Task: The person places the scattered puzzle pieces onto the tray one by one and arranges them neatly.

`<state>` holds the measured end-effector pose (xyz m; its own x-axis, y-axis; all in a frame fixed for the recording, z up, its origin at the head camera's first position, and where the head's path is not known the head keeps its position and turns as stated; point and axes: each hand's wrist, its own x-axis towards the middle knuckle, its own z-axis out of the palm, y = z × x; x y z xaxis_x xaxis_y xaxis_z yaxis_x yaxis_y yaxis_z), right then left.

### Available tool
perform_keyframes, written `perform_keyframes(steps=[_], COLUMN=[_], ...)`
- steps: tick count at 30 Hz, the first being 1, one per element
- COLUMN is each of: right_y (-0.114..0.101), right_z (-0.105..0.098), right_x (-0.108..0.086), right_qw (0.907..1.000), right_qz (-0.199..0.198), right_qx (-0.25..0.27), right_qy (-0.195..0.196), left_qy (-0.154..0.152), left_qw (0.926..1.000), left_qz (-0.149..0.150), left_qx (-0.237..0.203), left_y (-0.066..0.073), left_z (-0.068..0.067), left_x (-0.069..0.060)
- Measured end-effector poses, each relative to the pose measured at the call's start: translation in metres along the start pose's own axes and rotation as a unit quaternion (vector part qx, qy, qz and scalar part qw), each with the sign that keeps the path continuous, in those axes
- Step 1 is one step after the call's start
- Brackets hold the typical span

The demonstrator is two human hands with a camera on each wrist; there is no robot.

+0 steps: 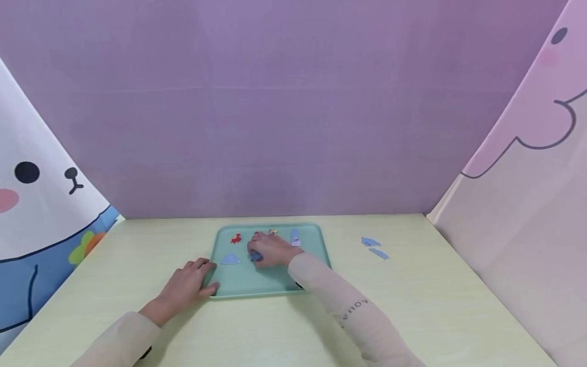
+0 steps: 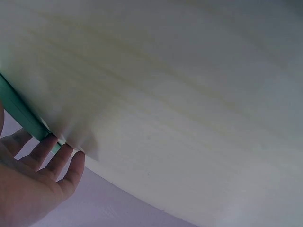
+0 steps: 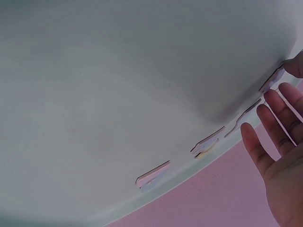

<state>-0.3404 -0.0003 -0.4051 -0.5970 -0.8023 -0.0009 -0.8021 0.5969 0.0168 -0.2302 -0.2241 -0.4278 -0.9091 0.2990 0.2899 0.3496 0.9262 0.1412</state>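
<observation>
A green tray [image 1: 247, 285] lies on the table. My left hand [image 1: 190, 280] rests at its left rim, fingers spread and touching the edge; in the left wrist view the green rim [image 2: 21, 111] passes behind the fingers. Over the tray's middle, my right hand [image 1: 273, 250] pinches a small dark blue flat piece [image 1: 256, 256] between thumb and fingers. The right wrist view shows that piece [image 3: 271, 80] by the thumb tip. Around it on the tray are a pale blue triangular piece [image 1: 231, 259], a red piece [image 1: 236, 238], a yellowish piece [image 1: 272, 232] and a blue-and-pink piece [image 1: 295, 237].
To the right of the tray, two blue flat pieces, one [image 1: 370, 241] behind the other [image 1: 379, 253], lie on the pale wooden table [image 1: 412, 306]. A purple cloth wall [image 1: 293, 127] stands behind, with cartoon-printed cloths at both sides.
</observation>
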Motion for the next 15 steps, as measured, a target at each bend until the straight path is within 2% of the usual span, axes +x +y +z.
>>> perform_keyframes(steps=[15], right_y=[0.005], right_z=[-0.008], right_x=[-0.016], right_qw=[0.9999], right_qz=[-0.007], right_qx=[-0.012], right_qy=[0.01], left_qy=[-0.003], left_qw=[1.0], left_qz=[0.0], left_qx=[0.006], left_y=[-0.001], left_z=[0.002], left_x=[0.0])
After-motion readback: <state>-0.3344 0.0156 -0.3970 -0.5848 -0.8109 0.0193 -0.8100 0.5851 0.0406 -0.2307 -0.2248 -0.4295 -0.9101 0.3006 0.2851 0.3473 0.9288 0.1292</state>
